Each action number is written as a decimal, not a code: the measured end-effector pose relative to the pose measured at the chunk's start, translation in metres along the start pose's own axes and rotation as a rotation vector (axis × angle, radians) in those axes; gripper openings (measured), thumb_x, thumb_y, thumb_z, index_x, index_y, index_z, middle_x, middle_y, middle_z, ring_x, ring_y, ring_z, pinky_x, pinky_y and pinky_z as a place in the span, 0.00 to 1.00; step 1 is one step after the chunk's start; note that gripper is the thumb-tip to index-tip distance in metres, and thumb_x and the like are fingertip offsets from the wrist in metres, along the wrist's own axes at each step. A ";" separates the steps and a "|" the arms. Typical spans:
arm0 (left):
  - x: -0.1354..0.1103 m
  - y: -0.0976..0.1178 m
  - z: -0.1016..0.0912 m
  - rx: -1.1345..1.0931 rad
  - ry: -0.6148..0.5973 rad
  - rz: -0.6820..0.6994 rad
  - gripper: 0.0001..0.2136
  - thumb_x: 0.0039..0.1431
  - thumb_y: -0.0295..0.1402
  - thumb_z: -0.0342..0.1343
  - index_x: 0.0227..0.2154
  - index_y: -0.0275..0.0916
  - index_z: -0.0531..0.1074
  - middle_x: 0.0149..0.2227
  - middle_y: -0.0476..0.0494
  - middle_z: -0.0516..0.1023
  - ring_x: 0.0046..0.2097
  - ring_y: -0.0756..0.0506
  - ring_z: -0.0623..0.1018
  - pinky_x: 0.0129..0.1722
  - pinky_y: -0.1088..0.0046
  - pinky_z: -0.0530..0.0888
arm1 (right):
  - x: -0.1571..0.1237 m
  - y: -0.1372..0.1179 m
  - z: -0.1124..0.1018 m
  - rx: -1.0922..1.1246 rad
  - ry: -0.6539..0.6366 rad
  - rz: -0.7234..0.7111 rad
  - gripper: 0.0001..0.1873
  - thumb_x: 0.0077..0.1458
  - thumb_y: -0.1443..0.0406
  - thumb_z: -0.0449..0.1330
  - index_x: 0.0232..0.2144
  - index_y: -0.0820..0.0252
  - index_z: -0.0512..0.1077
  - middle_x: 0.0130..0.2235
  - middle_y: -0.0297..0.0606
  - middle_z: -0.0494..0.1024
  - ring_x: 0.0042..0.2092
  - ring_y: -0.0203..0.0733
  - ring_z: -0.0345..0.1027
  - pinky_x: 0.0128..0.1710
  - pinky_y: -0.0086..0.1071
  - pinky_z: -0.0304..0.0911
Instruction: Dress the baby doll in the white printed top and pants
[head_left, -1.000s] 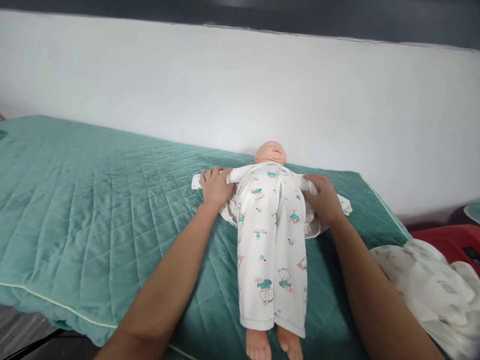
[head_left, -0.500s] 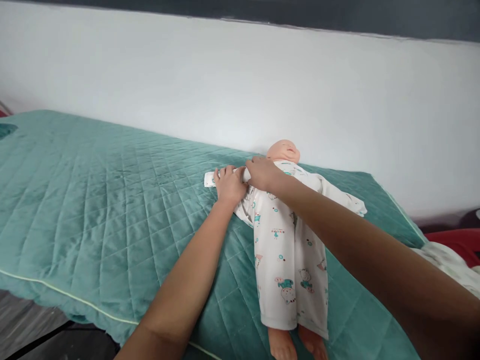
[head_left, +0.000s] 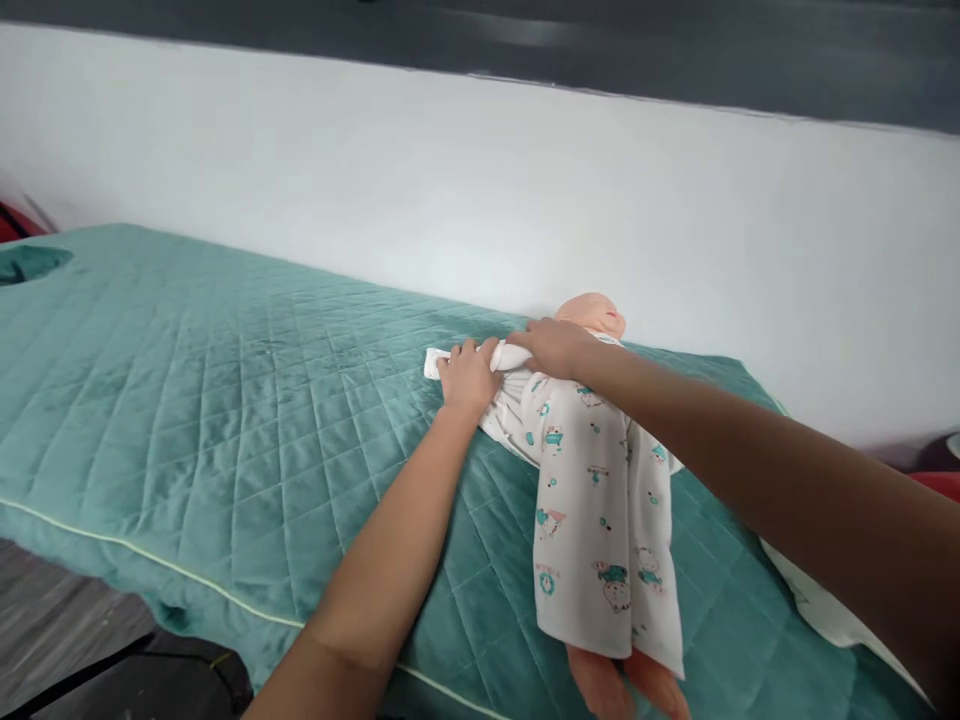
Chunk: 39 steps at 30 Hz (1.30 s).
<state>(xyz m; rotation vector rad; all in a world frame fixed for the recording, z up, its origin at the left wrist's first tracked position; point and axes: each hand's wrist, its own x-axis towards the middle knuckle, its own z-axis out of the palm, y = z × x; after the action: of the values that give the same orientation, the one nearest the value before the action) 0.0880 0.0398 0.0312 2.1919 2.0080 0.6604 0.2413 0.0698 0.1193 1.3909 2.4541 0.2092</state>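
A baby doll (head_left: 592,312) lies on its back or slightly turned, its head toward the wall and its bare feet (head_left: 600,685) toward me. It wears white printed trousers (head_left: 581,520) and a white top, bunched at the waist. The top's sleeve (head_left: 510,357) stretches out to the left. My left hand (head_left: 469,378) is closed around this sleeve near the cuff, whose end sticks out past my fingers. Nearer the shoulder, my right hand (head_left: 555,347) is closed on the upper sleeve, its fingertips partly hidden. My right forearm covers much of the doll's chest and other arm.
Under the doll is a green quilted cover (head_left: 247,430) with a pale piped edge. A white wall (head_left: 375,180) rises behind it. White cloth (head_left: 817,600) lies at the right below my forearm. A dark object (head_left: 187,670) stands at the lower left.
The view has shifted, so the doll appears farther right. The doll's body looks turned a little to the right. My hands are slightly farther apart, with more sleeve showing between them.
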 end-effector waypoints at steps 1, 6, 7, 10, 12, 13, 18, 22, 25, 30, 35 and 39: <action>0.000 -0.001 -0.001 -0.007 -0.012 -0.013 0.23 0.61 0.38 0.54 0.60 0.55 0.66 0.55 0.40 0.74 0.57 0.34 0.71 0.55 0.49 0.68 | -0.003 0.004 0.000 -0.005 -0.003 0.004 0.21 0.61 0.63 0.56 0.57 0.50 0.69 0.50 0.48 0.75 0.49 0.56 0.70 0.38 0.38 0.62; 0.004 -0.008 -0.003 -0.098 -0.076 -0.095 0.21 0.60 0.38 0.55 0.57 0.56 0.70 0.53 0.43 0.78 0.55 0.36 0.76 0.53 0.57 0.70 | -0.020 0.027 0.001 0.008 0.052 0.042 0.21 0.62 0.62 0.54 0.57 0.50 0.69 0.49 0.47 0.74 0.49 0.55 0.69 0.41 0.40 0.61; 0.005 -0.010 -0.004 -0.117 -0.087 -0.111 0.21 0.60 0.37 0.55 0.57 0.55 0.70 0.53 0.44 0.78 0.54 0.37 0.76 0.53 0.59 0.70 | -0.023 0.031 0.000 0.011 0.059 0.047 0.21 0.62 0.62 0.54 0.57 0.50 0.69 0.49 0.47 0.74 0.49 0.55 0.69 0.41 0.40 0.61; 0.008 -0.015 -0.006 -0.183 -0.121 -0.145 0.20 0.59 0.38 0.56 0.55 0.54 0.72 0.52 0.46 0.80 0.54 0.39 0.78 0.51 0.64 0.71 | -0.033 0.042 -0.004 0.043 0.063 0.047 0.21 0.62 0.62 0.54 0.56 0.50 0.70 0.48 0.46 0.74 0.48 0.54 0.69 0.44 0.41 0.60; 0.009 -0.018 -0.007 -0.228 -0.148 -0.156 0.18 0.60 0.42 0.56 0.53 0.53 0.74 0.50 0.47 0.82 0.53 0.40 0.79 0.48 0.68 0.72 | -0.039 0.047 -0.006 0.079 0.080 0.062 0.21 0.61 0.62 0.55 0.56 0.51 0.71 0.48 0.45 0.75 0.48 0.52 0.69 0.46 0.41 0.60; 0.010 -0.020 -0.007 -0.244 -0.157 -0.159 0.17 0.60 0.43 0.56 0.52 0.52 0.75 0.49 0.47 0.82 0.52 0.40 0.79 0.47 0.69 0.73 | -0.041 0.049 -0.006 0.098 0.095 0.076 0.20 0.61 0.62 0.55 0.55 0.52 0.71 0.48 0.45 0.75 0.48 0.52 0.69 0.47 0.41 0.59; 0.013 -0.022 -0.003 -0.253 -0.133 -0.188 0.17 0.60 0.47 0.55 0.49 0.50 0.77 0.48 0.45 0.83 0.51 0.40 0.80 0.46 0.69 0.73 | -0.045 0.052 -0.005 0.179 0.145 0.122 0.20 0.59 0.60 0.57 0.54 0.52 0.73 0.47 0.44 0.77 0.48 0.53 0.70 0.49 0.41 0.59; 0.016 -0.021 -0.001 -0.276 -0.131 -0.228 0.17 0.61 0.44 0.55 0.50 0.50 0.77 0.49 0.46 0.83 0.51 0.41 0.80 0.45 0.70 0.73 | -0.044 0.049 -0.004 0.206 0.148 0.123 0.21 0.58 0.61 0.57 0.54 0.50 0.74 0.46 0.43 0.77 0.48 0.54 0.70 0.49 0.42 0.61; 0.018 -0.021 0.000 -0.261 -0.122 -0.244 0.18 0.62 0.44 0.54 0.52 0.49 0.76 0.50 0.45 0.82 0.53 0.40 0.79 0.47 0.70 0.73 | -0.044 0.051 0.000 0.238 0.181 0.116 0.22 0.58 0.62 0.55 0.55 0.48 0.73 0.47 0.42 0.76 0.50 0.54 0.70 0.51 0.44 0.61; 0.017 -0.020 0.001 -0.280 -0.084 -0.233 0.20 0.61 0.44 0.56 0.55 0.48 0.72 0.52 0.44 0.81 0.55 0.40 0.78 0.50 0.67 0.73 | -0.039 0.052 0.009 0.318 0.234 0.115 0.23 0.58 0.61 0.56 0.55 0.49 0.72 0.49 0.42 0.76 0.51 0.54 0.70 0.53 0.44 0.61; 0.009 -0.012 -0.001 -0.271 0.080 -0.169 0.28 0.60 0.38 0.58 0.62 0.43 0.62 0.59 0.39 0.74 0.59 0.39 0.74 0.55 0.64 0.71 | -0.027 0.039 0.010 0.336 0.194 0.103 0.22 0.57 0.63 0.57 0.54 0.51 0.72 0.49 0.43 0.76 0.49 0.51 0.71 0.48 0.40 0.63; 0.001 0.004 -0.005 -0.039 0.254 0.045 0.22 0.64 0.31 0.51 0.61 0.43 0.63 0.59 0.36 0.72 0.62 0.37 0.69 0.66 0.50 0.59 | -0.015 0.028 0.006 0.312 0.175 0.124 0.21 0.57 0.62 0.58 0.54 0.52 0.72 0.51 0.43 0.76 0.50 0.51 0.71 0.48 0.38 0.63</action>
<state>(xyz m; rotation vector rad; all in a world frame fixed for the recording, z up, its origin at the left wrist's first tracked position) 0.0897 0.0386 0.0376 2.2352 2.0417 1.0215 0.2734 0.0711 0.1241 1.7220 2.6310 -0.0294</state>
